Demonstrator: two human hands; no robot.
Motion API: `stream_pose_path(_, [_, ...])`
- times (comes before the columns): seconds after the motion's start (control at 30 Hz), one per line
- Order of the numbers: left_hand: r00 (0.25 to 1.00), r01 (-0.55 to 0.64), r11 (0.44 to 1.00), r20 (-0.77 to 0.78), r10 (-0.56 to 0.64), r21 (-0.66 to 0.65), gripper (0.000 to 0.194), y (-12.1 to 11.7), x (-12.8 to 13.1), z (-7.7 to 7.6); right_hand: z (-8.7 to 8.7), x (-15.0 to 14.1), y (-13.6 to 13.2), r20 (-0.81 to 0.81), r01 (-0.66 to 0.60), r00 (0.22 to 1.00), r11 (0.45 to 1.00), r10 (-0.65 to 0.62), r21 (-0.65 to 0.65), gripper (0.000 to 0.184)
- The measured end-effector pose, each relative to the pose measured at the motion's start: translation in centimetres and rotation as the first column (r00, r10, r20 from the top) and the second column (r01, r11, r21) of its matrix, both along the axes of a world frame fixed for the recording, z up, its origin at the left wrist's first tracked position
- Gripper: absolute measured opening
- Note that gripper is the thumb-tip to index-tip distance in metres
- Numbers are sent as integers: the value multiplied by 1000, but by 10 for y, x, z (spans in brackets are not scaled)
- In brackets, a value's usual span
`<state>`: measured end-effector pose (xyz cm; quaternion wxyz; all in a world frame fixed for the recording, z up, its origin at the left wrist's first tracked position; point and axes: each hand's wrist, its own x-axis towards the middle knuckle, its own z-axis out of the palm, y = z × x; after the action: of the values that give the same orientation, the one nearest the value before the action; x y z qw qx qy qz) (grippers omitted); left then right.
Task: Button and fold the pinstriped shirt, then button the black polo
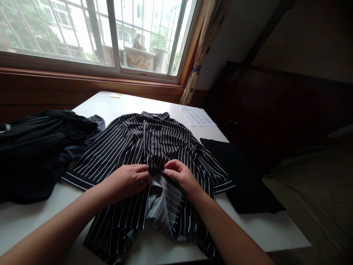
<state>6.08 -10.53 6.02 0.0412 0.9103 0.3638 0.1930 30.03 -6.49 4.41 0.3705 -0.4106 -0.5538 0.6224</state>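
A black shirt with white stripes [171, 138] lies front up on the white table, its collar toward the window and its sleeves spread to both sides. My left hand [135, 178] is closed on the edge of the front placket, around the middle of the shirt. Just to the right, my right hand [180, 175] pinches the other front edge between thumb and fingers. Above the hands the front is together, with a button showing on the placket. Below them the two sides part, and the greyish inner face of the cloth shows. The fingertips are partly hidden.
A heap of dark clothes [35, 151] lies on the left of the white table [264, 228]. On the right is a folded black cloth [239, 173]. Printed paper [198, 116] and a small yellow-white slip [116, 95] lie toward the window. A patterned curtain [204, 48] hangs beside it.
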Motion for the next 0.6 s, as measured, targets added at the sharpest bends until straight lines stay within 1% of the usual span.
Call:
stream_pose_path(0.1, [998,-5,996,59,-1,93,13,-1,-2,7,4,1,-2,-60,2,998,999,-5,-53,25])
stream_pose_path(0.17, [993,2,988,116,-21,156,14,-4,-2,11,7,1,-4,-101,-6,995,997,-2,-81,24])
stream_pose_path(0.23, [986,16,981,158,-47,192,13,-7,-1,13,9,0,-5,-137,-21,991,994,7,-103,23])
stream_pose_path(0.37, [974,27,976,213,-75,218,14,-11,4,10,13,-1,-10,-205,-66,978,989,37,-133,23])
stream_pose_path(0.5, [965,14,968,251,-79,252,14,-13,10,7,14,-3,-13,-211,-123,973,981,90,-150,23])
stream_pose_path(0.6, [964,25,962,249,-94,270,13,-13,13,6,14,-4,-15,-217,-144,969,981,114,-128,23])
